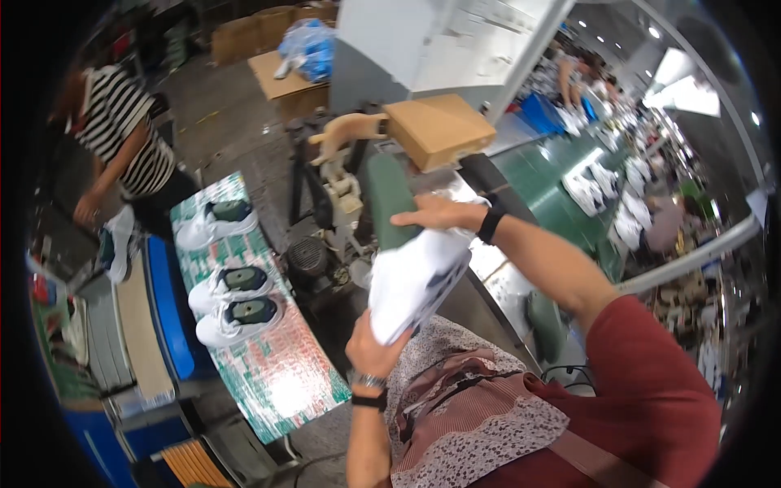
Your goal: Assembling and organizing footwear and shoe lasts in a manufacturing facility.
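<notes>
A white shoe (412, 275) is held up in front of me, tilted, with dark marks along its right side. My left hand (376, 346) is closed round its lower end. Across its upper end lies my right hand (443, 215), gripping it with one finger or thumb stretched out to the left. Right behind that hand stands a long rounded green piece (386, 195); whether it touches the shoe I cannot tell. The shoe's opening is hidden. On the patterned bench (297, 378) to my left rest several white shoes (236, 319) with dark green lasts inside.
A machine (338, 191) with a motor stands beyond the bench, a brown cardboard box (441, 130) beside it. At far left a person in a striped top (130, 134) stands near another white shoe (119, 244). More white shoes (590, 187) lie on a green surface at right.
</notes>
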A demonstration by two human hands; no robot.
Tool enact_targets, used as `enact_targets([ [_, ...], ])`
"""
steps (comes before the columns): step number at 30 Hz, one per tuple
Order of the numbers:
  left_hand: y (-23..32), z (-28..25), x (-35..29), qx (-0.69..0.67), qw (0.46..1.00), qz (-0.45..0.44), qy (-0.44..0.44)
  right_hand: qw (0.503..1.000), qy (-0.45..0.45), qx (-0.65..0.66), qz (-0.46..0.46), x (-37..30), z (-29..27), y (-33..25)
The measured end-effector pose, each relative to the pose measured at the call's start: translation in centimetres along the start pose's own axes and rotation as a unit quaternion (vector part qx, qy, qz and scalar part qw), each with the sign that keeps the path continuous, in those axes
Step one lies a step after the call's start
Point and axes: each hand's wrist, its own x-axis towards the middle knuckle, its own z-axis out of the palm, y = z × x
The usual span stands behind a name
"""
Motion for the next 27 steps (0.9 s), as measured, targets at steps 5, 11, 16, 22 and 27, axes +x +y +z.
enact_targets([
  [5,-2.1,-4.9,-10.2,0.094,0.989,-0.049,-0.105,0.728,-0.082,0.68,-0.034,-2.6,7.9,-0.7],
  [11,-4.1,-4.1,-17.1,0.246,0.949,-0.12,-0.158,0.578,-0.075,0.808,-0.082,0.8,11.4,-2.8],
  [16,-1.3,-0.9,-13.4,0.288,0.934,-0.18,-0.111,0.678,-0.042,0.711,-0.182,-8.0,8.5,0.0],
  [22,1.7,7.8,-2.0,0.271,0.959,-0.044,-0.065,0.84,0.349,0.377,-0.172,-18.6,9.9,15.9],
  [27,5.9,15.6,8.2,0.298,0.954,-0.007,-0.02,0.839,0.454,0.289,0.08,-22.4,14.2,26.2],
])
